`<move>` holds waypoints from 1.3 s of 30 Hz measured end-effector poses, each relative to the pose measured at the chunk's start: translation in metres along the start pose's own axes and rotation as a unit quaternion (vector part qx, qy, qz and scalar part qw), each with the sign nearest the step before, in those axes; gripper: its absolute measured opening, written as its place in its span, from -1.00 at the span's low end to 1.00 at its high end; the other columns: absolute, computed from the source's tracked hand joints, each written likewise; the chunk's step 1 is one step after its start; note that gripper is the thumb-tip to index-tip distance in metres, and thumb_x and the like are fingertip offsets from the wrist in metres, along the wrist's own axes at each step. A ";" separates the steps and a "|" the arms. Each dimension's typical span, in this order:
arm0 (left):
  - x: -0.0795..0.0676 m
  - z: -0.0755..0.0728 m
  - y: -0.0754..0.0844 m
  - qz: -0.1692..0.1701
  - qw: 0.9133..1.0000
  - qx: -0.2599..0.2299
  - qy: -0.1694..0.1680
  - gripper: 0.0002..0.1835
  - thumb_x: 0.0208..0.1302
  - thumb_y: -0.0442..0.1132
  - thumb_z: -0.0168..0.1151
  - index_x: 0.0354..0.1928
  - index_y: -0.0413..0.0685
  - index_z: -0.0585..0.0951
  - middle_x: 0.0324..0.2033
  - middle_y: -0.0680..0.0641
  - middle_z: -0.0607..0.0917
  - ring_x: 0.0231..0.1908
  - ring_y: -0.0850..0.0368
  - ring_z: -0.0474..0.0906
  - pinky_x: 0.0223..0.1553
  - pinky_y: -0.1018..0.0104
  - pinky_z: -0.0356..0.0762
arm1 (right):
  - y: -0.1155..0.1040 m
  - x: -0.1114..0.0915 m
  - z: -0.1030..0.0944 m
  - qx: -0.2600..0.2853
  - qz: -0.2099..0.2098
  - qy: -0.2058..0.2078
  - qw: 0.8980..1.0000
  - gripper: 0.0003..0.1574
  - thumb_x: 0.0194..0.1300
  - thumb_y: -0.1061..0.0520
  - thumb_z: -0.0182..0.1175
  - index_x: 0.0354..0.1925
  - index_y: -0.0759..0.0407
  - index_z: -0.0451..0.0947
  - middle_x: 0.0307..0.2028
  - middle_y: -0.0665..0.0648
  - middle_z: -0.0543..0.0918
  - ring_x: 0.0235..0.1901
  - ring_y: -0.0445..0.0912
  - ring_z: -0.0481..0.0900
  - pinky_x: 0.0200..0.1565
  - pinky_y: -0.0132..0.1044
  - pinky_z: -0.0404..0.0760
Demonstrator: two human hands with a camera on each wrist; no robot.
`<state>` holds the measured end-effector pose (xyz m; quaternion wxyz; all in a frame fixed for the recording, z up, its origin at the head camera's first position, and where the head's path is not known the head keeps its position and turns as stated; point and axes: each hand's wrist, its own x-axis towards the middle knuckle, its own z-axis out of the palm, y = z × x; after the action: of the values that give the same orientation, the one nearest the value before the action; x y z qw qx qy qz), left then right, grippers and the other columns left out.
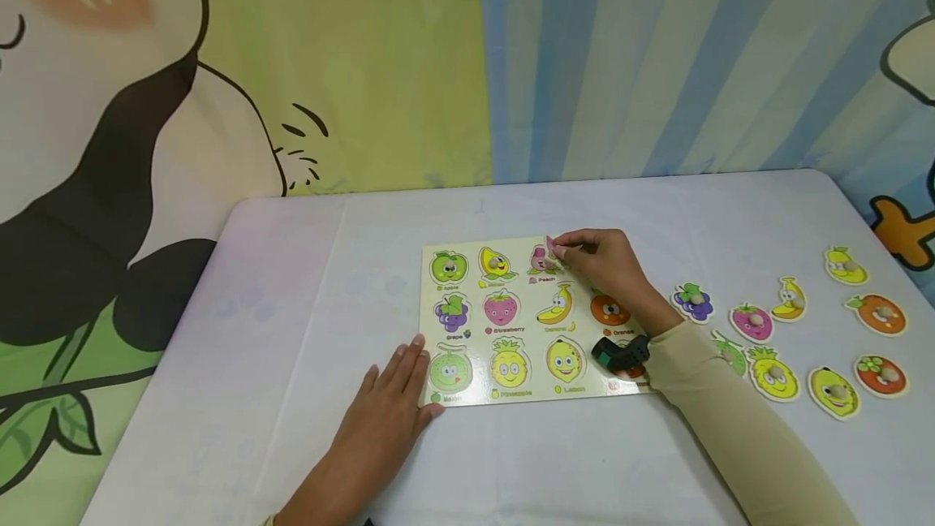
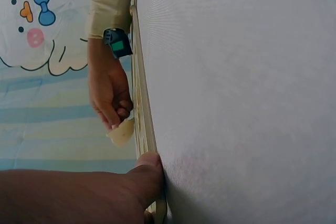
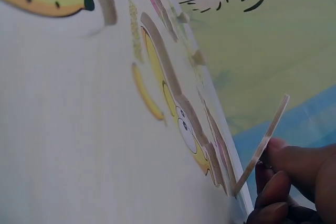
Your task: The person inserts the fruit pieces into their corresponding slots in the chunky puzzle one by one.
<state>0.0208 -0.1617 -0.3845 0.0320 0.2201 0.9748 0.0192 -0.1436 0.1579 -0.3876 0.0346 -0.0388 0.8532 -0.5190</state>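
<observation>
A cream fruit puzzle board (image 1: pixel 539 351) with printed recesses lies on the table. My right hand (image 1: pixel 609 262) pinches a peach puzzle piece (image 1: pixel 550 246) between thumb and fingers over the peach recess in the back row. In the right wrist view this piece (image 3: pixel 266 142) stands tilted, its lower edge at the board. The left wrist view shows its pale back (image 2: pixel 122 133). Knobbed apple (image 1: pixel 449 266) and yellow mango-like (image 1: pixel 495 264) pieces sit in the back row. My left hand (image 1: pixel 387 400) rests at the board's front left corner, fingers extended, thumb against the front edge (image 2: pixel 151 160).
Several loose knobbed pieces lie to the right: grapes (image 1: pixel 692 303), strawberry (image 1: pixel 751 323), banana (image 1: pixel 789 299), a yellow pear-like piece (image 1: pixel 846 265), orange (image 1: pixel 876 315), pineapple (image 1: pixel 773 374), lemon (image 1: pixel 833 393) and tomato (image 1: pixel 881 376). My right sleeve (image 1: pixel 738 420) partly covers the melon piece (image 1: pixel 730 354).
</observation>
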 end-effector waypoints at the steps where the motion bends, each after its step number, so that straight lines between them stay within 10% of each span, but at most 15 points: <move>1: 0.000 0.000 0.000 0.000 1.000 0.001 0.001 -0.23 0.33 0.07 0.22 0.38 -0.33 0.29 0.43 -0.23 0.20 0.38 -0.16 0.17 0.17 -0.19 0.33 | 0.000 0.000 0.000 -0.001 0.000 -0.003 1.000 -0.68 0.34 -0.01 0.27 -0.10 0.19 0.70 -0.29 0.22 0.69 -0.47 0.03 0.62 -0.48 -0.28 0.58; 39: 0.000 0.001 0.000 -0.006 1.000 -0.003 -0.003 -0.22 0.32 0.07 0.23 0.39 -0.31 0.28 0.44 -0.21 0.19 0.39 -0.15 0.16 0.19 -0.19 0.31 | 0.004 -0.002 0.002 -0.063 0.000 -0.026 0.998 -0.73 0.36 0.10 0.24 -0.04 0.19 0.69 -0.24 0.21 0.69 -0.45 -0.02 0.62 -0.44 -0.29 0.57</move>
<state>0.0210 -0.1616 -0.3852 0.0359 0.2145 0.9758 0.0211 -0.1412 0.1581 -0.3918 0.0546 -0.0541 0.8828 -0.4633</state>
